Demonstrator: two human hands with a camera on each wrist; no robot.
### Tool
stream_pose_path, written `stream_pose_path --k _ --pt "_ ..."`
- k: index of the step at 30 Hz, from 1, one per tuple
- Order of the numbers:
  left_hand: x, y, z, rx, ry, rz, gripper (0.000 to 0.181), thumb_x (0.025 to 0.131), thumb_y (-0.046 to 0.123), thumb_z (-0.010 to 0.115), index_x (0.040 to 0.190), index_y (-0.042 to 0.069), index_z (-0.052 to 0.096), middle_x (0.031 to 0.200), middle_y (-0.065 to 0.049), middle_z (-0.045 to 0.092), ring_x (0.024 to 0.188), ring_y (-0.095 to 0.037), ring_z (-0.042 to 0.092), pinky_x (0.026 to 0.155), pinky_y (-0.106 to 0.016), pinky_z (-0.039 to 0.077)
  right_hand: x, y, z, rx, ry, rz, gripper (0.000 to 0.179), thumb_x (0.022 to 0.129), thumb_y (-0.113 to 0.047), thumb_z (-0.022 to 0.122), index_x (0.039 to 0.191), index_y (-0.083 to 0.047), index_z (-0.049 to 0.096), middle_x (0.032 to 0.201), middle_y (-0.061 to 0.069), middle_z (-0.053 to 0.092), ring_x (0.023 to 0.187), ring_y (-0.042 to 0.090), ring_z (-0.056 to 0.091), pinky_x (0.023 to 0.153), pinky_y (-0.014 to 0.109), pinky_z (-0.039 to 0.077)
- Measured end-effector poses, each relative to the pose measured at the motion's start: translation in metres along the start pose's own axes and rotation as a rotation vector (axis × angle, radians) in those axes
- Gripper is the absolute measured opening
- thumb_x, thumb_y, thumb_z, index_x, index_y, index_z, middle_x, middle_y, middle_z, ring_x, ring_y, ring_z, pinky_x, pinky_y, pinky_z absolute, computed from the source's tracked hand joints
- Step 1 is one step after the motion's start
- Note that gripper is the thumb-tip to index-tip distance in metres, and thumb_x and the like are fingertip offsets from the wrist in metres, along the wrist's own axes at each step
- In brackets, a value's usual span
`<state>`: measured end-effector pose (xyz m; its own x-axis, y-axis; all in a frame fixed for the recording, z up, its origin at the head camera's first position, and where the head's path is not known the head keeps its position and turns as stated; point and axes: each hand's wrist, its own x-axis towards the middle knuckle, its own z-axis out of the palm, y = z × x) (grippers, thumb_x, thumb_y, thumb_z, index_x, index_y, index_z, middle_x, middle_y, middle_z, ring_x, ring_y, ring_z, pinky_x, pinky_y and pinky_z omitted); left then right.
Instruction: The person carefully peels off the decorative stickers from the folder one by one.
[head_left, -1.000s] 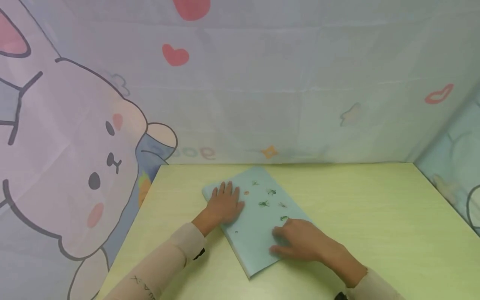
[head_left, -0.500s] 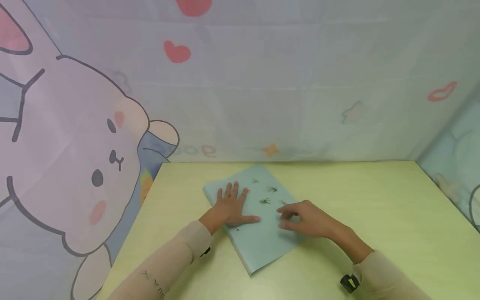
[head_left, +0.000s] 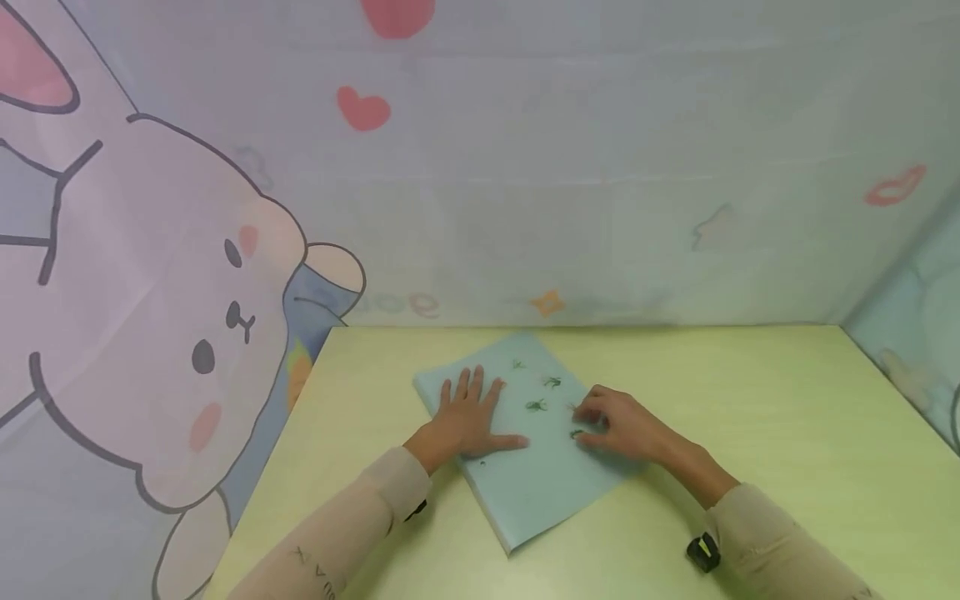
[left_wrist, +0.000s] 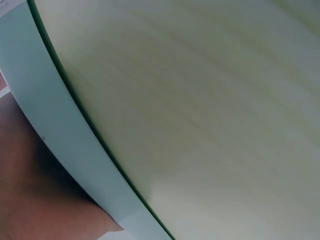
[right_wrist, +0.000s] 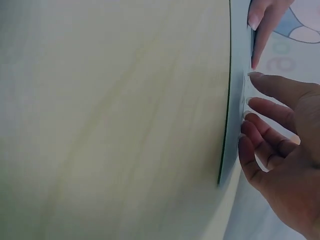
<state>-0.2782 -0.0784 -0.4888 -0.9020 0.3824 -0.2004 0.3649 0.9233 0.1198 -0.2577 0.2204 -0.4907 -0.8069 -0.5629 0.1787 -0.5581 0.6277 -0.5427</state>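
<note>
A pale blue book (head_left: 536, 492) lies closed and slanted on the table, with several small green insect pictures (head_left: 536, 406) on its cover. My left hand (head_left: 468, 421) rests flat on the left part of the cover, its fingers spread and thumb pointing right. At the right side of the cover is my right hand (head_left: 618, 423), with fingers loosely bent. In the right wrist view, the fingertips (right_wrist: 245, 120) of this hand meet the cover, and the thumb stands apart from the fingers. The left wrist view shows the book's spine side (left_wrist: 75, 135) below the left hand.
The pale yellow table (head_left: 750, 433) extends on both sides of the book. Behind it hangs a light cloth backdrop (head_left: 525, 167) with hearts and a large cartoon rabbit (head_left: 217, 317) at the left. Beige sleeves (head_left: 337, 533) cover both forearms.
My right hand has moved up along the cover toward its right edge, near the insect pictures. The left hand has shifted slightly right and spread its fingers and thumb. The book stays closed.
</note>
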Motion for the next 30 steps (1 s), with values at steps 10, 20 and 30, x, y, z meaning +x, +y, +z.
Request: stream_pose_path --k 10,20,30 --pt "0.001 0.002 0.001 0.023 0.002 -0.012 0.116 0.088 0.088 0.053 0.172 0.016 0.017 0.176 -0.022 0.002 0.163 -0.042 0.002 0.127 -0.063 0.006 0.007 -0.002 -0.004 -0.076 -0.051 -0.071 0.013 0.088 -0.010 0.087 0.098 -0.011 0.078 0.097 -0.003 0.065 0.087 0.014 0.062 0.079 0.034 0.055" --pt "0.002 0.000 0.003 0.029 0.001 -0.019 0.118 0.087 0.091 0.051 0.172 0.018 0.015 0.177 -0.021 0.001 0.163 -0.041 0.000 0.127 -0.063 0.005 0.013 -0.007 -0.004 -0.140 -0.095 -0.062 0.012 0.088 -0.010 0.087 0.092 -0.015 0.077 0.090 -0.009 0.061 0.083 0.008 0.057 0.078 0.033 0.053" --pt "0.000 0.000 0.001 0.024 0.005 -0.011 0.117 0.087 0.090 0.051 0.172 0.017 0.017 0.176 -0.022 0.003 0.163 -0.042 0.002 0.127 -0.063 0.006 0.010 -0.007 0.000 -0.132 -0.077 -0.060 0.013 0.089 -0.009 0.086 0.090 -0.016 0.075 0.090 -0.007 0.061 0.086 0.010 0.059 0.079 0.034 0.053"
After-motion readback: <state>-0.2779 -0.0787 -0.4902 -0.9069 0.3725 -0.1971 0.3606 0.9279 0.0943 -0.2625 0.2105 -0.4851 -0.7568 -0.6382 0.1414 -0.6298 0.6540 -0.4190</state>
